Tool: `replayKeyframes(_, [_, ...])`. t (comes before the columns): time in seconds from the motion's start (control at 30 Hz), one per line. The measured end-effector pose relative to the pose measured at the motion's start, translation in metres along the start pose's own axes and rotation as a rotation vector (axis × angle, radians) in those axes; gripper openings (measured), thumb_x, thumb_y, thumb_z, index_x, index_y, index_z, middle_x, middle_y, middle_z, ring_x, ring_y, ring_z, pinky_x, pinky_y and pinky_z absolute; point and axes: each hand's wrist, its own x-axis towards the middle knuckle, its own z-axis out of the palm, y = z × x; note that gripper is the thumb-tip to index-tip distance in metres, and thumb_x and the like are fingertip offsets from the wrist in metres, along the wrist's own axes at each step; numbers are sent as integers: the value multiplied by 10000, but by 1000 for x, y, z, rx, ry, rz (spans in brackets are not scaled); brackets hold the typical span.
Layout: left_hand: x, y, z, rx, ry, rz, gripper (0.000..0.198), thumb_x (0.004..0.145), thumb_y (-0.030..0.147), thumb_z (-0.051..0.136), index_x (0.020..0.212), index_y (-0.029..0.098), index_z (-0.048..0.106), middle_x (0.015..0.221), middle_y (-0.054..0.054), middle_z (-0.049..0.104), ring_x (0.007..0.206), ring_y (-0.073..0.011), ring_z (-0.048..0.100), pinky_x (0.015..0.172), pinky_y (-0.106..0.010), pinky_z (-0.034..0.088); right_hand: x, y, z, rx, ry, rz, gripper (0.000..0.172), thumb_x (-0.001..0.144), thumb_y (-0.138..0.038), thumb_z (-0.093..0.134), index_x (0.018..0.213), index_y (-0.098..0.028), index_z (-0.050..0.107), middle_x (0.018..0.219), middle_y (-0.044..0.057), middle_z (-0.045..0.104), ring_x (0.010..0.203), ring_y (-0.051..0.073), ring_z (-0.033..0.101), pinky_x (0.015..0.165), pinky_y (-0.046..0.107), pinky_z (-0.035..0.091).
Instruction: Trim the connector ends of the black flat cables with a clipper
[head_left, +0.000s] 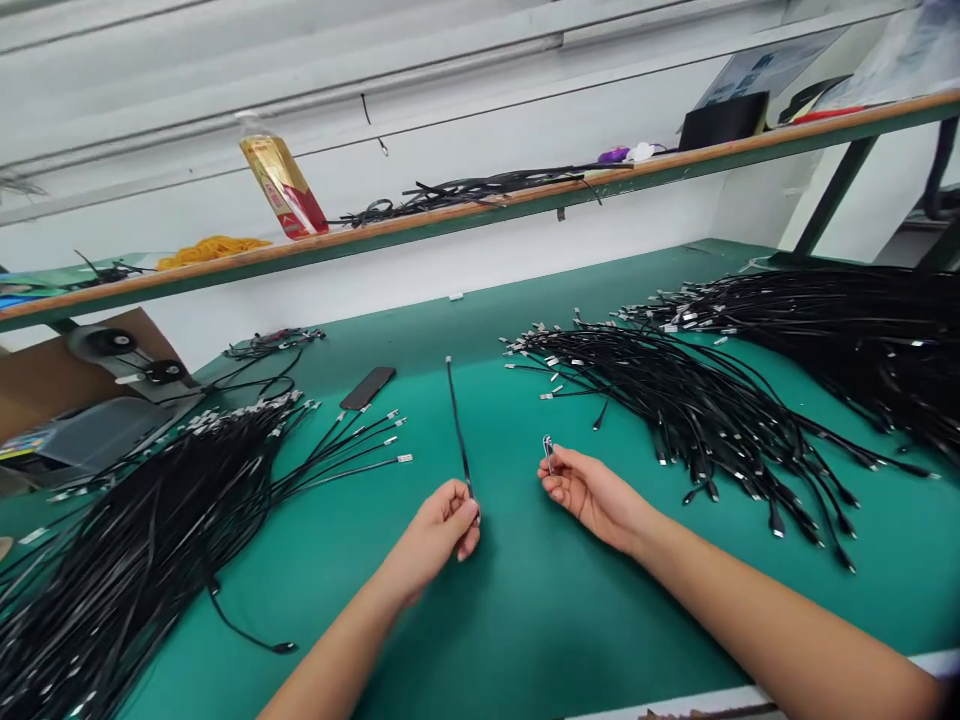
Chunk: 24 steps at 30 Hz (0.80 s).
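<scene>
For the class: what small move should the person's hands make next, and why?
Probably bring the small metal piece in the right hand over to the black cable in the left hand, since they are held apart above the green mat.

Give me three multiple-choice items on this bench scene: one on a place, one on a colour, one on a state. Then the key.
1. Where does the black phone lie?
A) On the shelf
B) On the green mat
C) On the cable heap

2. What colour are the rubber bands on the shelf?
A) Orange-yellow
B) Blue
C) Black

3. How is the thin black cable in the left hand?
A) Tightly coiled
B) Lying flat on the mat
C) Held up nearly straight

1 B: it lies flat on the mat.
2 A: the loose pile shows orange-yellow.
3 C: it rises straight from the fingers.
</scene>
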Motion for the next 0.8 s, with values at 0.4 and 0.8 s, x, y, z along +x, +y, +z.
replayKeyframes(0.4, [25,-13,23,-367,-81,91,171,1025,366,589,957,209,581,829,-20,733,646,-157,708,613,-293,574,-8,9,8,-158,-40,127,490,958,-620,681,987,-131,701,727,6,599,546,87,467,477,208,350])
replayKeyframes(0.8, [25,-11,26,-443,-9,31,239,967,213,651,1201,240,619,925,-15,784,751,-173,799,691,-272,683,-16,-2,7,-220,-35,225,349,965,-485,690,1116,-185,783,858,44,593,656,131,466,554,261,373])
